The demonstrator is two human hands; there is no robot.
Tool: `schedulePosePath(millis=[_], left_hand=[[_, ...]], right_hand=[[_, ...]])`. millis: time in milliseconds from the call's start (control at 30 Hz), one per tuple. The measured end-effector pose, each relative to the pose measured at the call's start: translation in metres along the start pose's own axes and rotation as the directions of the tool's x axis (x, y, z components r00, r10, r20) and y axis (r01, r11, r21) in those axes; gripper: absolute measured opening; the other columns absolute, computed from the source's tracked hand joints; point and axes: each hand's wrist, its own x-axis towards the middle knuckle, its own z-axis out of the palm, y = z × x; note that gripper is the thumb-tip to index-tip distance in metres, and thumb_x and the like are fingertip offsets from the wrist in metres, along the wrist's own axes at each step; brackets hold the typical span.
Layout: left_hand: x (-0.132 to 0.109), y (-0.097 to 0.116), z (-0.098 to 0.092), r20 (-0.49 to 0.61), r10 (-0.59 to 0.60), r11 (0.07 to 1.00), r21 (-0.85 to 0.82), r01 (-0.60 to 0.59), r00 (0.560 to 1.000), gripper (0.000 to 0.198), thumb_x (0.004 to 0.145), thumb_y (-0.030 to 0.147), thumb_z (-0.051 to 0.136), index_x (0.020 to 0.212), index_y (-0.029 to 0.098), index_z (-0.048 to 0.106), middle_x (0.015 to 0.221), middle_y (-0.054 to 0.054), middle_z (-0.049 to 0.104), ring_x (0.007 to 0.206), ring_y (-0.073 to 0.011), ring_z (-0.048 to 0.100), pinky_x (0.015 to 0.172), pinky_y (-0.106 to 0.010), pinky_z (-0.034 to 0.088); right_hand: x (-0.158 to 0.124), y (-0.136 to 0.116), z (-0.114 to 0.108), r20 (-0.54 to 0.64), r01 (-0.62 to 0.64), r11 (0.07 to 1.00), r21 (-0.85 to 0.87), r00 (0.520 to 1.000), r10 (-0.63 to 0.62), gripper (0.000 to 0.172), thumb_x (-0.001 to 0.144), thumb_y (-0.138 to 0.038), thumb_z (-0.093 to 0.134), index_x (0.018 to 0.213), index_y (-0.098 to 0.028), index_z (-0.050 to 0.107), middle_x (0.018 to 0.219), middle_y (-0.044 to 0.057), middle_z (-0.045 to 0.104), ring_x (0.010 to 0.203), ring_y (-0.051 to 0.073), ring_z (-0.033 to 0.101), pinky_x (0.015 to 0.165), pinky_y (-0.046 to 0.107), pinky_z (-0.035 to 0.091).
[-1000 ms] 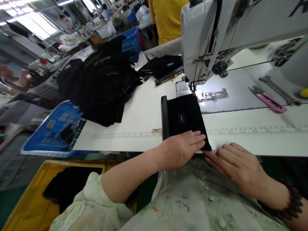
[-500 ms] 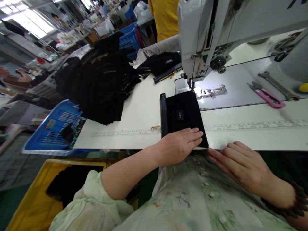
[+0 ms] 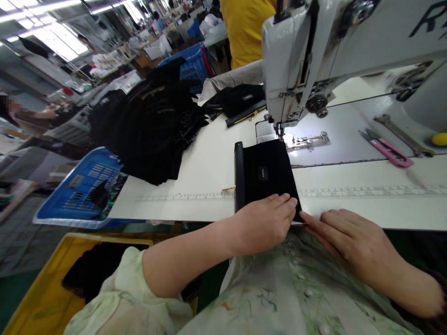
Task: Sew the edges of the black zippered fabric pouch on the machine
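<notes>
A small black fabric pouch (image 3: pixel 265 172) with a dark label and a stiff black bar along its left edge lies flat on the white table (image 3: pixel 209 163). Its far corner reaches under the presser foot (image 3: pixel 279 132) of the white sewing machine (image 3: pixel 314 51). My left hand (image 3: pixel 265 223) rests palm down on the pouch's near edge, fingers stretched out together. At the table's front edge my right hand (image 3: pixel 345 242) lies flat beside the pouch's near right corner, its fingertips touching it. A gold zipper pull (image 3: pixel 227 189) sticks out left of the pouch.
A pile of black pouches (image 3: pixel 150 125) covers the table's left part, another black pouch (image 3: pixel 240 97) lies behind the machine. Pink thread snips (image 3: pixel 387 149) and a wrench (image 3: pixel 401 132) lie at the right. A blue crate (image 3: pixel 77 186) and a yellow bin (image 3: pixel 45 288) stand at the left. A person in yellow (image 3: pixel 244 28) stands beyond.
My hands have hardly moved: the left fingers curl in slightly on the pouch's near edge, the right hand has edged toward its corner. The camera view shifted a little.
</notes>
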Motion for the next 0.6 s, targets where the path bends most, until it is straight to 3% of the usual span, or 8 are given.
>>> schedulePosePath(millis=[167, 333, 500, 600], left_hand=[[0.004, 0.003, 0.007, -0.097, 0.022, 0.997, 0.072, -0.016, 0.995, 0.033, 0.097, 0.010, 0.040, 0.110, 0.000, 0.069, 0.123, -0.020, 0.068, 0.112, -0.0257, 0.068, 0.098, -0.033, 0.055], [-0.001, -0.006, 0.011, -0.191, 0.013, 1.000, 0.008, -0.012, 0.982, 0.035, 0.098, 0.010, 0.038, 0.111, 0.000, 0.068, 0.120, -0.018, 0.070, 0.113, -0.0204, 0.067, 0.103, -0.028, 0.052], [-0.006, -0.011, 0.010, -0.275, -0.078, 0.993, -0.103, 0.051, 0.958, 0.036, 0.099, 0.012, 0.036, 0.116, 0.002, 0.066, 0.121, -0.014, 0.071, 0.117, -0.0163, 0.065, 0.104, -0.024, 0.051], [-0.007, -0.010, 0.008, -0.279, -0.069, 0.994, -0.097, 0.043, 0.958, 0.037, 0.100, 0.012, 0.034, 0.116, 0.001, 0.066, 0.121, -0.014, 0.070, 0.117, -0.0169, 0.065, 0.105, -0.025, 0.050]], right_hand=[[-0.001, 0.000, 0.000, -0.010, -0.026, 0.999, 0.026, 1.000, 0.026, 0.015, 0.098, -0.013, 0.048, 0.109, -0.010, 0.057, 0.069, 0.000, 0.056, 0.059, 0.013, 0.051, 0.056, 0.027, 0.043], [0.003, 0.002, 0.002, -0.044, -0.016, 0.999, 0.042, 0.999, 0.018, 0.017, 0.096, -0.011, 0.051, 0.111, -0.008, 0.058, 0.073, 0.003, 0.057, 0.064, 0.014, 0.051, 0.059, 0.027, 0.044], [0.018, 0.007, 0.002, -0.112, 0.117, 0.993, 0.006, 0.987, -0.115, 0.022, 0.088, 0.000, 0.057, 0.109, -0.004, 0.058, 0.068, 0.002, 0.055, 0.062, 0.015, 0.047, 0.056, 0.030, 0.039], [0.025, 0.008, 0.002, -0.152, 0.166, 0.986, 0.024, 0.975, -0.160, 0.019, 0.083, 0.005, 0.060, 0.099, -0.005, 0.058, 0.064, 0.002, 0.053, 0.062, 0.015, 0.044, 0.055, 0.031, 0.034]])
